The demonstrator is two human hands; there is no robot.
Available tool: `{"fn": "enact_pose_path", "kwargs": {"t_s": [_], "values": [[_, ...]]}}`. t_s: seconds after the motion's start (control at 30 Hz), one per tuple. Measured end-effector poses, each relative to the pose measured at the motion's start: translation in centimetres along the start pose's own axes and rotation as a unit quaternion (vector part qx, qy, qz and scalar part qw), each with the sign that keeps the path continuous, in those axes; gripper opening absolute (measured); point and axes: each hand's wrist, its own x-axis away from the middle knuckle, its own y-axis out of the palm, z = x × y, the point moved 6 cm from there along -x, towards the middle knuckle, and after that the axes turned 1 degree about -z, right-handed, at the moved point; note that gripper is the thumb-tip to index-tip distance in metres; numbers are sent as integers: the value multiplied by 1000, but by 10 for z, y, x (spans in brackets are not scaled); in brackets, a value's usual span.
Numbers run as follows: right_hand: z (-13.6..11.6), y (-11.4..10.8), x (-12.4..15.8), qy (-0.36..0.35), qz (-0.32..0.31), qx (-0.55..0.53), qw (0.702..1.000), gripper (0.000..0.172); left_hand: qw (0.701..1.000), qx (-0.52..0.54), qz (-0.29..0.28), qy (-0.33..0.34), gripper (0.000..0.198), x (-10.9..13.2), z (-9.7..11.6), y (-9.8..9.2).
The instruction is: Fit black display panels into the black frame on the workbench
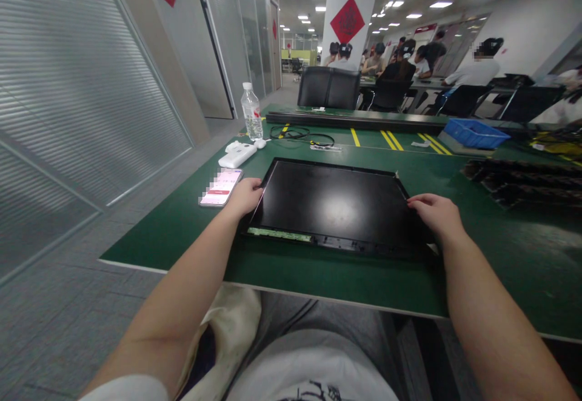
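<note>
A black flat display panel (336, 204) lies face up on the green table (191, 240), slightly turned. Along its near edge runs a green circuit strip (279, 235). My left hand (248, 197) grips the panel's left edge, its fingertips partly hidden by the frame. On the opposite side, my right hand (437, 212) pinches the right edge between thumb and fingers. Just left of my left hand lies a phone (221, 187) with a lit pink screen.
Behind the phone are a white device (237, 155) and a clear water bottle (251, 113). A black cable (300, 134) and a long dark bar (354, 120) lie farther back. At right are a blue bin (476, 133) and stacked dark strips (522, 183). People sit beyond.
</note>
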Motion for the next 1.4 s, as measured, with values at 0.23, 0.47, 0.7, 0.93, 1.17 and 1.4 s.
{"fn": "enact_pose_path", "kwargs": {"t_s": [0.23, 0.47, 0.7, 0.93, 1.17, 1.4], "values": [[2, 0, -1, -11, 18, 1, 1000, 12, 943, 272, 48, -188, 31, 15, -1, -6], [4, 0, -3, -13, 20, 11, 1000, 13, 880, 400, 15, -255, 46, 17, 1, 4], [4, 1, -2, -9, 11, 25, 1000, 15, 814, 514, -72, -262, 51, 17, 8, 17], [1, 0, 0, -6, 4, 31, 999, 14, 839, 487, -50, -240, 97, 20, 8, 11], [4, 1, -4, -20, 12, 31, 999, 15, 855, 470, -76, -207, 79, 24, 18, 11], [5, 1, -3, -7, 4, 39, 999, 17, 866, 444, -75, -216, 58, 27, 16, 4]]}}
